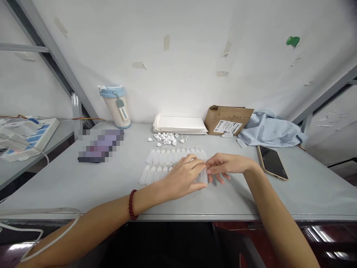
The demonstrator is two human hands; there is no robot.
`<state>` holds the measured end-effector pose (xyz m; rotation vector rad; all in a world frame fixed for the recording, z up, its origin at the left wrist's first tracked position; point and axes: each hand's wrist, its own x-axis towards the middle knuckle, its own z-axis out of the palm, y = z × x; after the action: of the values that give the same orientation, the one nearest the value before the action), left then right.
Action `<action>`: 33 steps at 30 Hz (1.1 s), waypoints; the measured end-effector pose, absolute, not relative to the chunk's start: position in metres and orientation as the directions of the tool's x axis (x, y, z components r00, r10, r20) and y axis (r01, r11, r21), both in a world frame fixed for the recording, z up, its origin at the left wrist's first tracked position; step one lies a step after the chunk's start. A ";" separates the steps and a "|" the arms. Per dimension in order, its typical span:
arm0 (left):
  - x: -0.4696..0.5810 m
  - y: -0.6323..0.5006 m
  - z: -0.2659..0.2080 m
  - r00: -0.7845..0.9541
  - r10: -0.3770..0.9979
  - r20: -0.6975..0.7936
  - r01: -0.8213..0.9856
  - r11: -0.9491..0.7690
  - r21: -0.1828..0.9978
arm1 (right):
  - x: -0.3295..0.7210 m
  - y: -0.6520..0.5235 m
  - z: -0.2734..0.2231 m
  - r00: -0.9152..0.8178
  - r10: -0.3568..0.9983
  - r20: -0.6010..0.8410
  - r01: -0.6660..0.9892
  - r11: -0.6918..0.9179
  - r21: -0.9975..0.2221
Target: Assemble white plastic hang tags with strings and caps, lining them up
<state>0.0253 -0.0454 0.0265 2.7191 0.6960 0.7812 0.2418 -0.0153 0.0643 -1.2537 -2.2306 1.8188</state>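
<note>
Two rows of small, translucent white plastic bottles [158,174] lie side by side on the grey table, with thin pale loops at their upper ends. My left hand [182,178] rests over the right part of the front row. Its fingers and thumb close around the end bottle [203,176], and it covers several others. My right hand [227,163] reaches in from the right, its fingers apart and the tips beside that bottle; whether they touch it is hard to see. Behind the rows is a loose pile of small white caps [167,139].
At the wall stand a tumbler [117,108], a stack of white trays [180,124] and an open cardboard box [227,121]. Right of them are a light blue cloth [270,128] and a phone [272,162]. A blurred purple item [100,146] lies left. A white cable crosses my left arm.
</note>
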 end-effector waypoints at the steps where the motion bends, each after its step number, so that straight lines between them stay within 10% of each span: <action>1: 0.027 -0.047 0.025 0.753 0.499 0.429 0.383 -0.862 0.332 | 0.242 -0.015 0.064 -0.678 0.550 -0.487 0.590 0.012 -0.807; 33: 0.035 -0.053 0.017 0.772 0.552 0.315 0.543 -0.830 0.126 | 0.240 -0.009 0.055 -0.609 0.578 -0.543 0.686 0.042 -0.726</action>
<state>0.0353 -0.0530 0.0166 2.9309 0.9058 0.5342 0.2399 -0.0088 0.0549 -1.4257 -2.3378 1.7372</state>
